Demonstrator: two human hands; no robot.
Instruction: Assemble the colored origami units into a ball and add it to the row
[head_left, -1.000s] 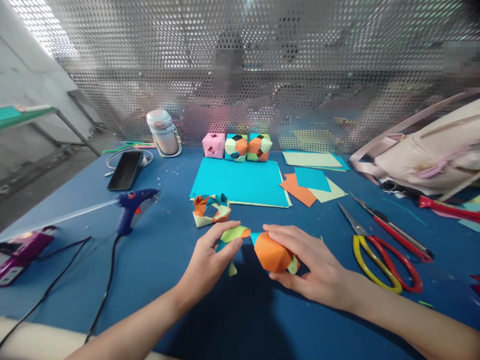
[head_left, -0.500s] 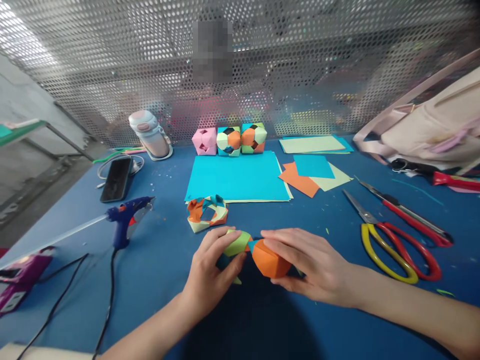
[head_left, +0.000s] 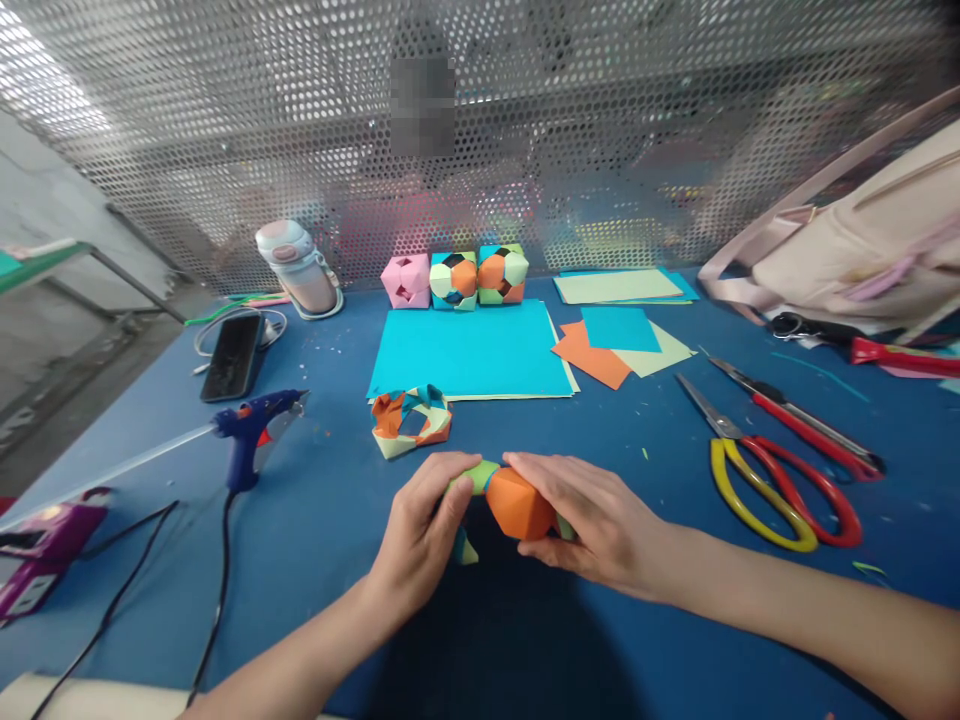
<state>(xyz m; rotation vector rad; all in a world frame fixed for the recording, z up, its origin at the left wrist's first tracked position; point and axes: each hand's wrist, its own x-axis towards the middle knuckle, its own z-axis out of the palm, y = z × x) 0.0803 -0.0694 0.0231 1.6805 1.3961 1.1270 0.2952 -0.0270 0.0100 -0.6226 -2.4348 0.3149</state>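
Note:
Both hands hold one folded paper model (head_left: 514,503) of orange, light green and teal pieces, low over the blue table (head_left: 315,520). My left hand (head_left: 420,535) pinches its green and teal end. My right hand (head_left: 592,520) wraps the orange end from the right, fingers closed on it. A folded paper ring (head_left: 411,420) in the same colours lies just beyond my left hand.
Teal paper sheets (head_left: 472,350), three paper cubes (head_left: 454,279) and loose coloured squares (head_left: 615,345) lie further back. Scissors (head_left: 765,470) rest at the right, a bag (head_left: 862,255) beyond them. A blue glue gun (head_left: 251,435), a phone (head_left: 232,355) and a bottle (head_left: 296,268) are at the left.
My two hands have drawn closer together, pressing the green piece against the orange part. The view has tipped slightly, so the table items sit a little differently in frame.

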